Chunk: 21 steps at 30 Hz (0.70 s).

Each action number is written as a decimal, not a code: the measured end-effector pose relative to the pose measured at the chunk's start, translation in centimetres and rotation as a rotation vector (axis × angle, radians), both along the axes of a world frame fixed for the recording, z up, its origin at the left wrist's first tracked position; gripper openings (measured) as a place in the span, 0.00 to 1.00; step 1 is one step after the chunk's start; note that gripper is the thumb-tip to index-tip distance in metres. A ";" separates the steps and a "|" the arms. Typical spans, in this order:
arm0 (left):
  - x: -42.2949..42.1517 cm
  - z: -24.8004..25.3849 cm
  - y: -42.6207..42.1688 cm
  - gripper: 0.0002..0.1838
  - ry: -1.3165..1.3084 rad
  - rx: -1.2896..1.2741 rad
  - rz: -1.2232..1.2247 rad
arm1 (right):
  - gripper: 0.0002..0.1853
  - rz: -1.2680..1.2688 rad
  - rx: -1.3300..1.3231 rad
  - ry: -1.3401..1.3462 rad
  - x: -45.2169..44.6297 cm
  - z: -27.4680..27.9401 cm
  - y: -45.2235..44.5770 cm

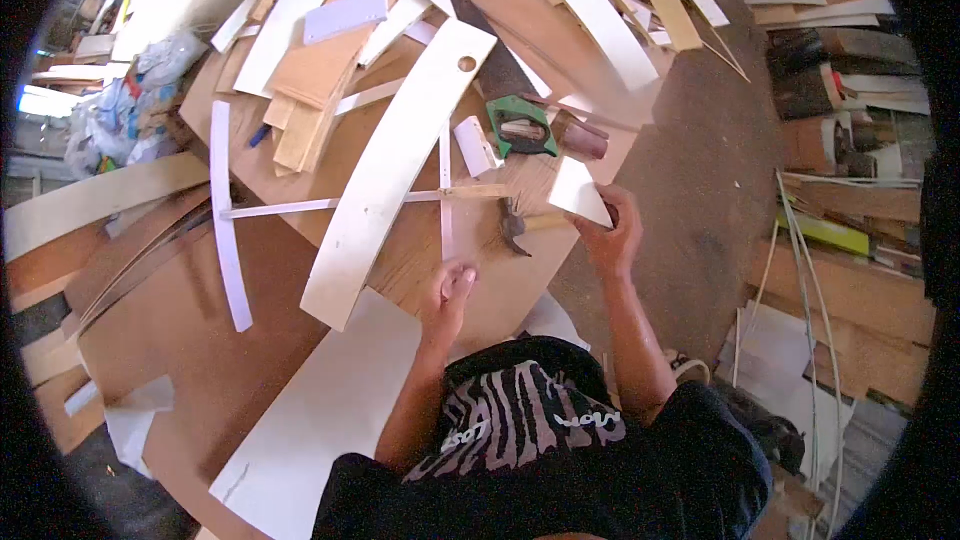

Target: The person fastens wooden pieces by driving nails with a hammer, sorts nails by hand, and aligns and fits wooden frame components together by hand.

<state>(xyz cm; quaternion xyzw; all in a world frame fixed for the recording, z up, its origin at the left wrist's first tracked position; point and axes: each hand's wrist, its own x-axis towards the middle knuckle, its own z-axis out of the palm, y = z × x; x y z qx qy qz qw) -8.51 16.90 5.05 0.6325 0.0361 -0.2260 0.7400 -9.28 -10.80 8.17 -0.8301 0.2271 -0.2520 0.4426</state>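
My right hand grips a small white board offcut by its right-hand edge, above the table's right side. My left hand is closed near the table's front edge, just below the lower end of a narrow white strip. Whatever its fingers may hold is hidden. Between the hands lies a claw hammer with a wooden handle. Beyond it rest a handsaw with a green handle, a brown cylinder and a small white block. A long white board with a round hole slants across the table on the left.
Wood offcuts are piled over the far part of the table. A thin white crosspiece joins an upright strip at left. A white panel leans near my body. Stacked boards line the right side; plastic bags sit far left.
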 end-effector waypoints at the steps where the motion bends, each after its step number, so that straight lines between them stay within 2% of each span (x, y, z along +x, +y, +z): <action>1: 0.8 0.3 0.1 0.15 0.007 -0.090 -0.047 | 0.27 -0.011 -0.016 0.013 -0.3 1.6 1.4; 2: 1.3 1.0 0.3 0.15 0.018 -0.102 -0.050 | 0.27 0.006 -0.044 -0.048 -0.3 3.5 3.2; 3: 2.7 4.1 0.2 0.17 -0.032 -0.142 -0.083 | 0.28 0.026 -0.069 -0.119 0.0 4.7 5.0; 6: 5.2 8.1 1.0 0.20 -0.041 -0.238 -0.108 | 0.30 0.133 -0.120 -0.100 -0.6 6.1 10.2; 8: 5.7 8.8 2.2 0.22 0.004 -0.288 -0.114 | 0.28 0.112 -0.163 -0.086 -0.3 7.5 14.3; 10: 6.2 9.1 3.3 0.22 -0.002 -0.235 -0.213 | 0.28 0.041 -0.134 -0.007 -0.2 7.4 17.5; 12: 6.3 8.9 4.0 0.22 -0.008 -0.214 -0.189 | 0.26 0.047 -0.178 -0.032 -0.2 6.9 19.2; 15: 5.7 8.7 4.5 0.22 -0.023 -0.070 -0.163 | 0.23 0.171 0.070 0.037 -1.0 8.2 20.8; 16: 5.7 8.5 4.6 0.23 -0.051 0.010 -0.163 | 0.23 0.173 0.079 0.034 -1.4 7.8 20.8; 18: 5.5 8.0 4.7 0.24 -0.093 0.102 -0.148 | 0.23 0.205 0.320 -0.004 -2.2 5.8 20.6; 21: 4.3 7.6 3.9 0.23 -0.192 0.174 -0.047 | 0.22 0.205 0.507 0.025 -3.1 3.3 19.6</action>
